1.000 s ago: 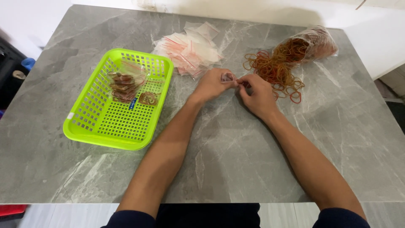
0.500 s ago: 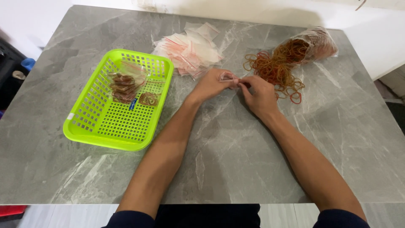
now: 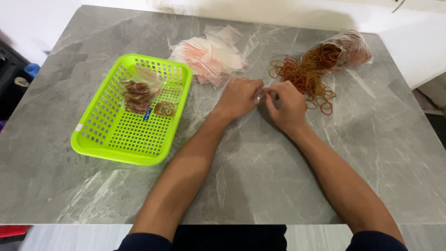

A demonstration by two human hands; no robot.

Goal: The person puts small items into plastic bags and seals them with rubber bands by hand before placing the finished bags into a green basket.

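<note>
— What are the hands doing?
— The left hand (image 3: 239, 96) and right hand (image 3: 286, 104) meet mid-bench (image 3: 260, 176), both pinching one small clear bag (image 3: 259, 95) between their fingertips.
— And around them?
— Loose rubber bands (image 3: 304, 76) just right, a pile of empty bags (image 3: 211, 56) behind, a green basket (image 3: 109, 142) with filled packets (image 3: 137, 93) left.

left hand (image 3: 240, 96) and right hand (image 3: 287, 105) pinching small clear bag (image 3: 259, 94), grey table (image 3: 260, 176)

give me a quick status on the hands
Left hand and right hand pinch one small clear bag between them. Rubber band pile beside right hand. Nothing blocking.
</note>
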